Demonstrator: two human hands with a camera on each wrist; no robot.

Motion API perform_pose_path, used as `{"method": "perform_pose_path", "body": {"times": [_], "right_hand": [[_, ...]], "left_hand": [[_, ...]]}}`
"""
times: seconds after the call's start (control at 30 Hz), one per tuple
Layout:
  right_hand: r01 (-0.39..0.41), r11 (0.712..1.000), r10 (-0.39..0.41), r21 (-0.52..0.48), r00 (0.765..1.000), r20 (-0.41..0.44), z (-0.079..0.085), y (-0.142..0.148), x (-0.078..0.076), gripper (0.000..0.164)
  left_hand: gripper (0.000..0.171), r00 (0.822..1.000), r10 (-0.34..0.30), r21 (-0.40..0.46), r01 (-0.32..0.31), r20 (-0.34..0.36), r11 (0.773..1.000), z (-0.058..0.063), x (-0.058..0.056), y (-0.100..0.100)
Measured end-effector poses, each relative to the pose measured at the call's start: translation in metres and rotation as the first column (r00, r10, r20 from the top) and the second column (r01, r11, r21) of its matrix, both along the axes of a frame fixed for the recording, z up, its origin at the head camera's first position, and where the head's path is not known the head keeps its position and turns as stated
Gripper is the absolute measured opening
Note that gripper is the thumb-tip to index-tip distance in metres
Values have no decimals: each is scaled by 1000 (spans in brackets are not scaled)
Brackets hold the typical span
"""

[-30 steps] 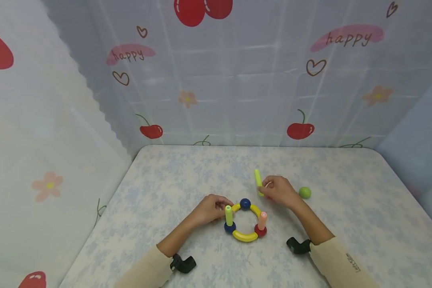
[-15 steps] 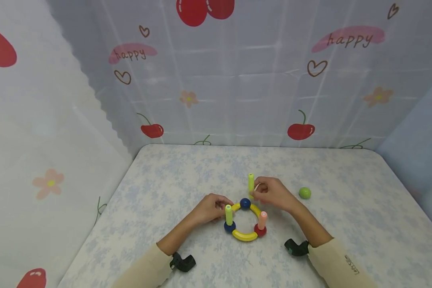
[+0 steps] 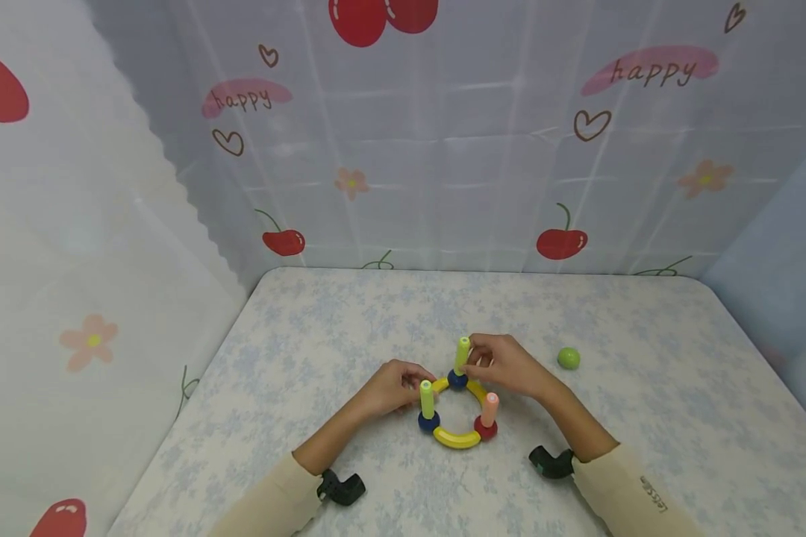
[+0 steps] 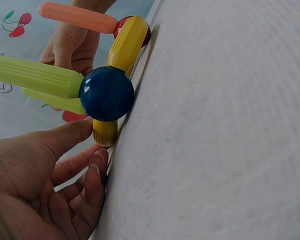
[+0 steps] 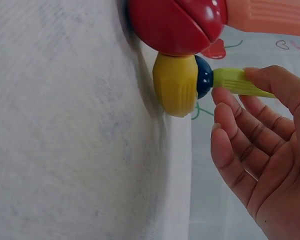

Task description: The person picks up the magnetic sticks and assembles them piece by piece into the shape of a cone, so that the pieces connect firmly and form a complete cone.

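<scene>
On the table a ring of curved yellow rods [image 3: 458, 440] joins two blue balls and a red ball [image 3: 486, 429]. A green stick [image 3: 427, 400] stands upright on the left blue ball [image 4: 107, 93], and an orange stick [image 3: 489, 410] on the red one. My right hand [image 3: 507, 364] pinches a second green stick [image 5: 235, 81] between thumb and fingers, its lower end on the far blue ball [image 3: 457, 380]. With thumb and fingertips my left hand [image 3: 391, 389] grips the yellow rod [image 4: 105, 132] on the ring's left side.
A loose green ball [image 3: 569, 359] lies on the table to the right of my right hand. The pale patterned table [image 3: 322, 321] meets a printed curtain [image 3: 443, 186] at its far edge. Both wrists carry black cameras [image 3: 341, 489].
My right hand has brought the green stick left and toward me, turning it upright onto the far blue ball. My left hand and the ring stay in place.
</scene>
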State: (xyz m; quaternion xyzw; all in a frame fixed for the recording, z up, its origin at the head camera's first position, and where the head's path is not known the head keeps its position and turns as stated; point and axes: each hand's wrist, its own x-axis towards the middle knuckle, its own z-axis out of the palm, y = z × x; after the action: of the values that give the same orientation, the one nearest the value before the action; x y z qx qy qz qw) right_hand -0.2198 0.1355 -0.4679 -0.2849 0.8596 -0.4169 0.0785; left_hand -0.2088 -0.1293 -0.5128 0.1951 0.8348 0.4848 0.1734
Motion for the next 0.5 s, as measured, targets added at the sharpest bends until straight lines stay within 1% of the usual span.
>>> {"method": "perform_pose_path", "body": {"times": [0.17,0.3,0.5], "right_hand": [[-18,999,19,34,1000,-15,0,0,0,14],[-16,999,17,50,999,-35,4,8,-2,15],[47,997,-45,66,998,-37,15,31,-8,25]], "left_hand": [[19,1000,0,1,0,1,1000,1,0,0],[20,1000,1,4,-1,1,1000,1,0,0],[20,1000,-1,-1,1,-5,1000,1,1,0]]}}
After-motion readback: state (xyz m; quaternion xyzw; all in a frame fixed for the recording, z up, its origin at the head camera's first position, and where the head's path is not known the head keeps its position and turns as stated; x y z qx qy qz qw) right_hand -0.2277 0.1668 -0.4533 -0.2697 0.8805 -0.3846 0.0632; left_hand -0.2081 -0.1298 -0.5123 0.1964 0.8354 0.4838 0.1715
